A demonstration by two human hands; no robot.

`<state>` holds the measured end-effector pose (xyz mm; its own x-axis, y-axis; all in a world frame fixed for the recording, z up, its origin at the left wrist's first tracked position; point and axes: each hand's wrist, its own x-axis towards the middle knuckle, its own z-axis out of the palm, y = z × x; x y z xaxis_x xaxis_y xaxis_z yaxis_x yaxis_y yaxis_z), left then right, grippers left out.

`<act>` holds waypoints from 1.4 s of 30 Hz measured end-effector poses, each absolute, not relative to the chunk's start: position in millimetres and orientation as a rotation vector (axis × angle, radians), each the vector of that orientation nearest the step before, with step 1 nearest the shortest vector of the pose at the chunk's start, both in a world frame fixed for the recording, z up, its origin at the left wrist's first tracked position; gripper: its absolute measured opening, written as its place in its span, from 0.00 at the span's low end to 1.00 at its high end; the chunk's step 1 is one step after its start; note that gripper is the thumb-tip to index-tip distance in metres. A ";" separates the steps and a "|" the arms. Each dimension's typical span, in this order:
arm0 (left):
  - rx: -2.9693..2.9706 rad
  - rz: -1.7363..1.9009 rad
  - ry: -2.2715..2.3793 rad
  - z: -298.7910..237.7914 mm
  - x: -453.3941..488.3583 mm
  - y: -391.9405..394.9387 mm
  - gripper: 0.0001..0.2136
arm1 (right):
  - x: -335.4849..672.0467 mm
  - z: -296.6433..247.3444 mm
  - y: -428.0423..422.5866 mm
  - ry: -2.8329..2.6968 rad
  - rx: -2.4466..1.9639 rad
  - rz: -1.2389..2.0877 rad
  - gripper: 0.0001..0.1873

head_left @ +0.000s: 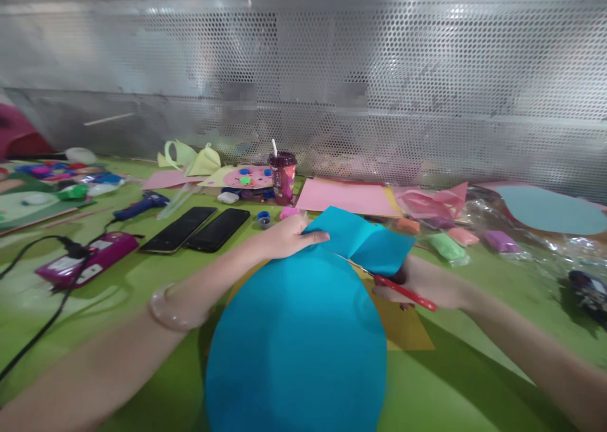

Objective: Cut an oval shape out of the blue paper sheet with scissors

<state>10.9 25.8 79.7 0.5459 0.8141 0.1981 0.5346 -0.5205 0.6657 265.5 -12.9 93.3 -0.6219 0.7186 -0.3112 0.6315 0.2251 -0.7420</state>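
A large blue paper sheet (298,343) with a rounded edge is lifted over the green table (450,381) in front of me. My left hand (284,236) pinches its far folded part, fingers closed on the paper. My right hand (427,283) grips red-handled scissors (403,291), their blades meeting the blue paper near its fold. A clear bangle (173,308) sits on my left wrist. A yellow-brown sheet (403,327) lies under the blue one.
Two black phones (196,228), a glue gun (140,205), a magenta device with a black cable (88,258), a dark cup with straw (282,176), pink paper (348,197), clay packets (448,245) and a perforated metal wall (379,84) surround the work area.
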 end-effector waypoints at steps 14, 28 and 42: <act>2.229 0.504 1.129 72.4 15.3 26.6 0.22 | 263.0 92.8 -11.8 -2.561 -1.405 1.177 0.06; 2.253 0.439 1.111 71.6 21.1 23.9 0.25 | 259.4 93.0 -15.5 -2.556 -1.485 1.229 0.04; 2.202 0.643 0.824 74.3 18.3 22.5 0.22 | 263.3 90.9 -14.9 -2.566 -1.444 1.163 0.04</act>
